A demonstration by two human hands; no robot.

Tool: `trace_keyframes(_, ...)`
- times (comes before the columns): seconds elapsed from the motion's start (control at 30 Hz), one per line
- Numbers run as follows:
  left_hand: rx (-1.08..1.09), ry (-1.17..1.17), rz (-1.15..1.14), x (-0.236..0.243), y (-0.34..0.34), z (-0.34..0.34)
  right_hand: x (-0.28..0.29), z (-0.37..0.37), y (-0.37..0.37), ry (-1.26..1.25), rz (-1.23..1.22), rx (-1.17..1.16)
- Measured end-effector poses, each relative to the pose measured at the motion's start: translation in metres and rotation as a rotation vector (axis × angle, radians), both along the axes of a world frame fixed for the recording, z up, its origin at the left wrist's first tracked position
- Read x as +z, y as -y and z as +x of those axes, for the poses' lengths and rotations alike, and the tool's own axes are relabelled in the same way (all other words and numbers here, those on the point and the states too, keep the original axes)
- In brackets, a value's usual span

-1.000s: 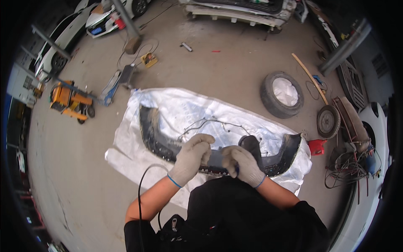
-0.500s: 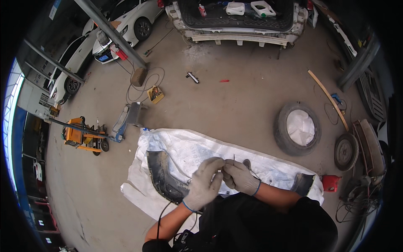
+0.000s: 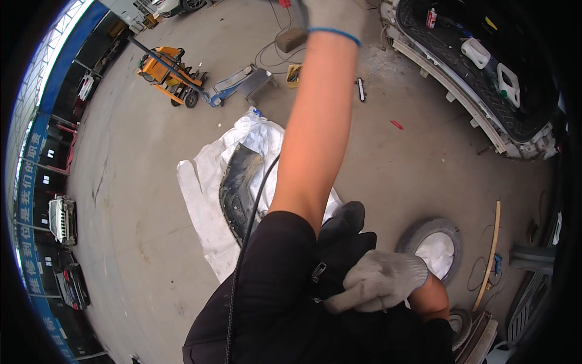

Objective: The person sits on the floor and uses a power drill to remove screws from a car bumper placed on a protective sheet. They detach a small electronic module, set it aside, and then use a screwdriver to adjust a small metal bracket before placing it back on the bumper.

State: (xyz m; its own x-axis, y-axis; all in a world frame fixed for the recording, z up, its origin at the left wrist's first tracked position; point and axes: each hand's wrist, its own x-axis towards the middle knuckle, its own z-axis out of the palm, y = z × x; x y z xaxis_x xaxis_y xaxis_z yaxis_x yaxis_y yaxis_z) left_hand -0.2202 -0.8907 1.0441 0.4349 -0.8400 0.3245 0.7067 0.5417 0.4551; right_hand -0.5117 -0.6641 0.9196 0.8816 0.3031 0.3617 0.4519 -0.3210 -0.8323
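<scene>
My left arm stretches up across the view, and my left hand [image 3: 336, 17] in a pale work glove with a blue cuff is at the top edge, its fingers out of the picture. Against my dark clothing, my right hand [image 3: 388, 279], also gloved, is closed with curled fingers. Whatever it holds is hidden. A zip pull [image 3: 319, 272] is near its fingertips. Left of my left arm, a curved black plastic car panel [image 3: 237, 189] lies on a crumpled white sheet [image 3: 200, 200]. A black cable [image 3: 257, 203] runs down over my left sleeve.
A tyre [image 3: 407, 236] lies to the right, beside a long wooden strip [image 3: 490, 255]. Far right is an open car boot [image 3: 418, 36] with white jugs [image 3: 476, 53]. A blue floor jack [image 3: 233, 82] and orange cart [image 3: 173, 73] stand far left. A dark shoe [image 3: 350, 215] shows below.
My hands were together over the white sheet; now my left arm is raised to the top edge and my right hand is drawn back against my clothing. The whole view has turned.
</scene>
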Motion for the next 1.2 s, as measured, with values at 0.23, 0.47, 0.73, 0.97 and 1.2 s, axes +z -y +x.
trace_keyframes(0.23, 0.28, 0.237, -0.004, 0.084, 0.159, 0.117, 0.016, -0.057, 0.099, 0.404, -0.338, -0.472)
trace_keyframes(0.47, -0.121, 2.092, 0.069, 0.034, 0.22, -0.07, 0.026, -0.075, 0.201, 0.474, -0.501, -1.133)
trace_keyframes(0.73, -1.604, 1.944, 0.358, -0.193, 0.124, -0.143, -0.002, -0.072, 0.298, 0.463, -0.345, -1.187)
trace_keyframes(0.97, -1.306, 2.0, 0.855, -0.226, 0.093, -0.122, -0.029, -0.011, 0.387, 0.561, -0.075, -0.67)
trace_keyframes(1.2, -0.895, 2.158, 1.315, -0.243, 0.109, -0.162, -0.054, -0.038, 0.451, 0.421, 0.189, -0.108)
